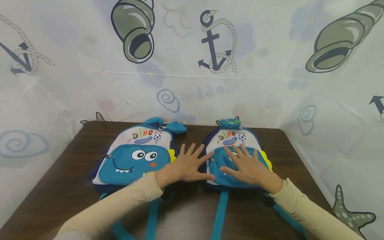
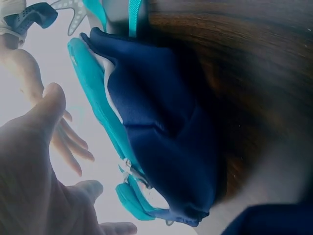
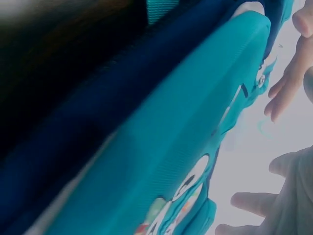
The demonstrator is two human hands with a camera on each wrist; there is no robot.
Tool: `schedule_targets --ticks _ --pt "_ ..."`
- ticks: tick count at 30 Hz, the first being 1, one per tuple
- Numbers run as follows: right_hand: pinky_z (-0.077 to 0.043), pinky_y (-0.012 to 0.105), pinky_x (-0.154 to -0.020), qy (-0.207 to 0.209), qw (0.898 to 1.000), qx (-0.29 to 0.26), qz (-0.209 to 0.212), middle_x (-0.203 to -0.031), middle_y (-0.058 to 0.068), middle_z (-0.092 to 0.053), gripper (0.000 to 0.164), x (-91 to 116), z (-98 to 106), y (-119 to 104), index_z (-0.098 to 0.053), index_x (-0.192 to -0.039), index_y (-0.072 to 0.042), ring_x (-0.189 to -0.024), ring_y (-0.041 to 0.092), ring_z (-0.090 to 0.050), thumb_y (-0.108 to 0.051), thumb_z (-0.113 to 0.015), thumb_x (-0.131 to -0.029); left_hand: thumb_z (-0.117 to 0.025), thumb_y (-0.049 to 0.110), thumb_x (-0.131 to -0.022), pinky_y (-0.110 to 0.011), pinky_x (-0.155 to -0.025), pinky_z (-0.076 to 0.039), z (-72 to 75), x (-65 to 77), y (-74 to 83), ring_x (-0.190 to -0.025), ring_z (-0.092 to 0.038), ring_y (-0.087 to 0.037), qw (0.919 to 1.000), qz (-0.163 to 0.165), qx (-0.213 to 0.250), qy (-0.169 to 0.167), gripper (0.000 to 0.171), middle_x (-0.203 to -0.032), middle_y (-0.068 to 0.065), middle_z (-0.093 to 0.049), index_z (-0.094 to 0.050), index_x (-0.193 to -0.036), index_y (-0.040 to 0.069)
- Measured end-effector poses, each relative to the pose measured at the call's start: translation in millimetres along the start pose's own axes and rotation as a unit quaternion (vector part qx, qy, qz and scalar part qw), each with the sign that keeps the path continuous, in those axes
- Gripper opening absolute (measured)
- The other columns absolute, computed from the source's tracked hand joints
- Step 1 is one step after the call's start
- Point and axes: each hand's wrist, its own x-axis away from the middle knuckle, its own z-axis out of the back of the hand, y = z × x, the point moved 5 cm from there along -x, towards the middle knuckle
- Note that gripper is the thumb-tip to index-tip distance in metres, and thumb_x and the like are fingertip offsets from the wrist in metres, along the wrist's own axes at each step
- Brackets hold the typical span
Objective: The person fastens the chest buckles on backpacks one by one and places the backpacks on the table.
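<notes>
Two matching blue and white dino backpacks lie side by side, printed fronts up. The left backpack (image 1: 133,166) shows googly eyes and a smiling mouth. The right backpack (image 1: 223,181) is partly covered by my right hand (image 1: 247,166), whose fingers are spread over its front pocket. In the right wrist view a gap shows between those fingers and the pocket (image 3: 161,122). My left hand (image 1: 186,165), fingers spread wide, hovers between the two bags, its thumb and fingertips overlapping the right one's edge. The left wrist view shows the navy side (image 2: 156,117) of a backpack beside that hand. Neither hand holds anything.
The bags rest on a dark brown wooden table (image 1: 60,183). Teal straps (image 1: 220,213) trail from them toward the near edge. Small blue attachments (image 1: 176,127) stick out at the bags' tops. A pale cloth (image 1: 186,90) printed with anchors and shells surrounds the table.
</notes>
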Motion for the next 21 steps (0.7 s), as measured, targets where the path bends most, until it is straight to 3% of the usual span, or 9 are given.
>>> schedule_targets --ticks 9,11,13,15,16,18,21 --pt "-0.014 0.084 -0.104 0.012 1.000 0.000 -0.015 -0.161 0.017 -0.032 0.082 -9.7 -1.8 1.5 -0.027 -0.159 -0.018 -0.147 0.052 -0.024 -0.067 -0.043 -0.096 -0.040 0.079 -0.088 -0.073 -0.116 -0.012 0.4 -5.3 -4.9 -0.151 -0.019 -0.046 0.9988 0.003 0.032 0.037 0.087 -0.167 -0.010 -0.020 -0.016 -0.160 0.035" --pt "-0.014 0.084 -0.104 0.012 1.000 -0.001 -0.018 -0.161 0.017 -0.033 0.082 -10.3 -7.3 0.3 -0.027 -0.159 -0.017 -0.147 0.051 -0.024 -0.068 -0.041 -0.096 -0.038 0.078 -0.090 -0.073 -0.115 -0.015 -5.3 -6.0 -4.6 -0.151 -0.021 -0.046 0.9964 0.006 0.065 0.053 0.086 -0.167 -0.011 -0.019 -0.016 -0.160 0.034" --pt "-0.013 0.084 -0.104 0.008 1.000 -0.005 -0.022 -0.161 0.017 -0.032 0.082 -10.3 -14.8 -1.2 -0.028 -0.159 -0.017 -0.148 0.051 -0.024 -0.069 -0.038 -0.096 -0.035 0.076 -0.093 -0.073 -0.114 -0.020 -11.6 -5.6 -3.8 -0.150 -0.022 -0.047 0.9884 0.017 0.134 0.069 0.084 -0.167 -0.013 -0.018 -0.015 -0.161 0.031" --pt "-0.013 0.084 -0.104 0.007 1.000 -0.012 -0.027 -0.161 0.017 -0.032 0.081 -10.0 -22.2 -2.4 -0.029 -0.158 -0.017 -0.148 0.050 -0.023 -0.070 -0.037 -0.097 -0.033 0.073 -0.096 -0.073 -0.112 -0.022 -18.0 -4.6 -2.6 -0.150 -0.020 -0.049 0.9685 0.028 0.234 0.081 0.083 -0.167 -0.017 -0.013 -0.012 -0.162 0.028" --pt "-0.012 0.084 -0.105 0.005 0.999 -0.016 -0.031 -0.162 0.017 -0.031 0.081 -9.9 -25.8 -2.7 -0.030 -0.158 -0.017 -0.149 0.049 -0.022 -0.070 -0.037 -0.097 -0.032 0.072 -0.097 -0.074 -0.111 -0.023 -21.6 -4.3 -1.9 -0.150 -0.019 -0.049 0.9531 0.035 0.288 0.086 0.082 -0.167 -0.018 -0.010 -0.011 -0.162 0.026" --pt "-0.010 0.084 -0.106 0.006 0.999 -0.025 -0.041 -0.162 0.017 -0.031 0.081 -10.6 -31.5 -2.4 -0.031 -0.158 -0.017 -0.149 0.049 -0.021 -0.070 -0.038 -0.096 -0.032 0.068 -0.099 -0.075 -0.111 -0.022 -26.7 -4.0 0.2 -0.151 -0.015 -0.049 0.9153 0.049 0.388 0.095 0.081 -0.167 -0.020 -0.005 -0.007 -0.162 0.023" --pt "-0.007 0.083 -0.107 0.017 0.998 -0.035 -0.052 -0.163 0.016 -0.030 0.081 -14.4 -37.3 0.0 -0.032 -0.157 -0.018 -0.150 0.048 -0.019 -0.070 -0.039 -0.096 -0.033 0.063 -0.101 -0.076 -0.112 -0.016 -33.4 -6.1 2.9 -0.152 -0.009 -0.047 0.8586 0.077 0.494 0.113 0.080 -0.167 -0.020 -0.002 -0.006 -0.162 0.019"
